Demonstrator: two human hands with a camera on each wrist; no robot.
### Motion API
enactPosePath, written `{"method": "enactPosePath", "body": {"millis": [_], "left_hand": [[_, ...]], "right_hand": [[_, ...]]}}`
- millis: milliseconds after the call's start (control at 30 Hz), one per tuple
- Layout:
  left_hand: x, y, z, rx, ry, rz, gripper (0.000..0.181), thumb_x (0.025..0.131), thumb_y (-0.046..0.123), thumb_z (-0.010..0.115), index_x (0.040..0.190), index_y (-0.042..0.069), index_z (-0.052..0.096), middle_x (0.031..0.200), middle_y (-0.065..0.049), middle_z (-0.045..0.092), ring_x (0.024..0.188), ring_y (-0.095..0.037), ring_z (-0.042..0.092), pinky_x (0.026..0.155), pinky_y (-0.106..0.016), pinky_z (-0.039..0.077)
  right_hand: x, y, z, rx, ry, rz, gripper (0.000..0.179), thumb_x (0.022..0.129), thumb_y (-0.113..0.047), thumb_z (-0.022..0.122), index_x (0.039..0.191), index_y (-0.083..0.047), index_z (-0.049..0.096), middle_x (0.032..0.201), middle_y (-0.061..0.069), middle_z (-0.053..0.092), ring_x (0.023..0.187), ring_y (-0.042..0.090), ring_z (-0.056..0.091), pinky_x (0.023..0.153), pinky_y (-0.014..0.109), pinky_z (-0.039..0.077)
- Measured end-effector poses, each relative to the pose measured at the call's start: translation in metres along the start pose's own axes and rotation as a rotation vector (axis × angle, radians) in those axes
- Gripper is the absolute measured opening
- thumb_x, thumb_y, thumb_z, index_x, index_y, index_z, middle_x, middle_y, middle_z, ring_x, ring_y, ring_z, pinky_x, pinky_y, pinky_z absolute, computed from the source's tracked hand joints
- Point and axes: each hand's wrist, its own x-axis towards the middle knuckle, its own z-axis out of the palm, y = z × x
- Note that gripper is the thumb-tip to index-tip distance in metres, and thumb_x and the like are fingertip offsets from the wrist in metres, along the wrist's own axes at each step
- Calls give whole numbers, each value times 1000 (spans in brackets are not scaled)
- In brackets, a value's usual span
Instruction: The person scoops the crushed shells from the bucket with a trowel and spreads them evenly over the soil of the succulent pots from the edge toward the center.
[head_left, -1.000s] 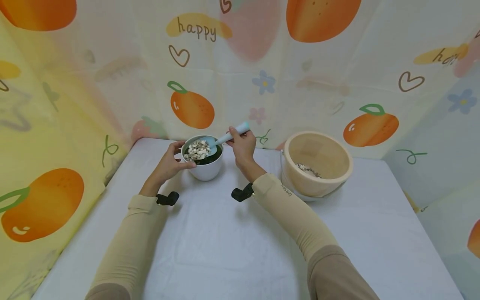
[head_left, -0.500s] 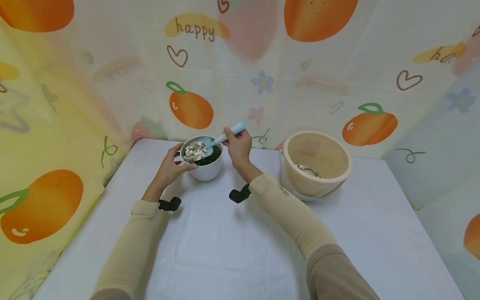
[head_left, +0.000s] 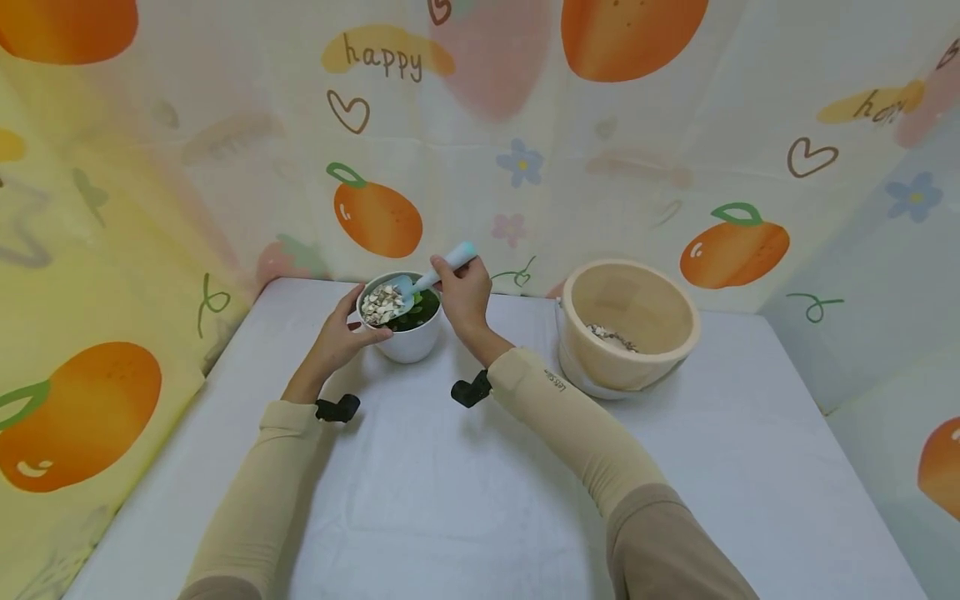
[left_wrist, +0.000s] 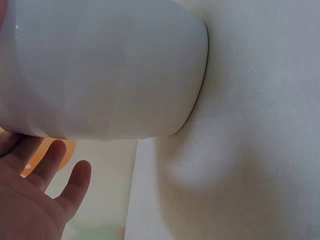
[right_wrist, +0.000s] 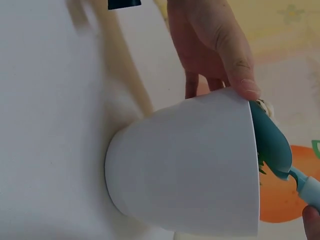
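Note:
In the head view a white flowerpot [head_left: 407, 346] stands upright near the back of the table. Green leaves [head_left: 420, 315] show inside it, with pale stone-like chips [head_left: 381, 305] heaped at its left side. My left hand [head_left: 335, 343] holds the pot by its left side, thumb along the front rim and fingers behind. My right hand [head_left: 467, 302] grips the handle of a light blue trowel [head_left: 447, 264], its blade tilted down into the pot against the chips. The right wrist view shows the teal back of the trowel blade [right_wrist: 272, 142] just inside the rim.
To the right stands a large beige bucket [head_left: 626, 333] with some chips [head_left: 611, 337] at its bottom. A white cloth covers the table [head_left: 420, 500]. A fruit-patterned curtain [head_left: 450, 167] hangs right behind the table's back edge.
My right hand and the trowel have moved left over the pot, and more green leaf shows beside the blade. My left hand keeps its hold on the pot.

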Motion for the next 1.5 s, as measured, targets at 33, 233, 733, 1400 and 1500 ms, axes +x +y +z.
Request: {"method": "enactPosePath", "body": {"millis": [33,233,733,1400,1500], "left_hand": [[0,-1,0,-3,5,-1,102,81,26,80,156,7,15,159,-17,25,145,-34,28,111,-55,34],[0,-2,0,10,20,0,102,80,29,80,156,7,16,158,-18,28,143,-35,30,111,-55,34],[-3,-1,5,-18,53,-4,99,81,28,79,156,7,17,158,-17,27,144,-34,28,113,-56,30],[-2,-1,5,-2,13,-28,105,80,30,80,157,10,11,163,-14,15,149,-32,18,115,-56,27],[-3,-1,6,-6,29,-31,106,79,32,80,157,11,12,162,-14,17,148,-31,20,115,-56,27]], "right_hand": [[0,0,0,0,-12,-1,29,92,-19,68,106,4,57,95,22,68,83,29,70,79,43,59],[2,-2,-3,27,-122,6,33,96,-20,63,114,4,52,104,25,66,93,35,70,80,43,59],[5,-6,-6,43,-146,16,26,97,-15,59,111,6,53,111,26,67,97,37,70,87,50,56],[-3,-4,-3,-47,-102,-122,31,94,-18,65,110,6,54,98,23,66,91,33,70,74,26,59],[-4,-4,-2,-49,-106,-132,30,94,-17,65,110,7,54,98,23,66,92,34,70,74,25,59]]}}
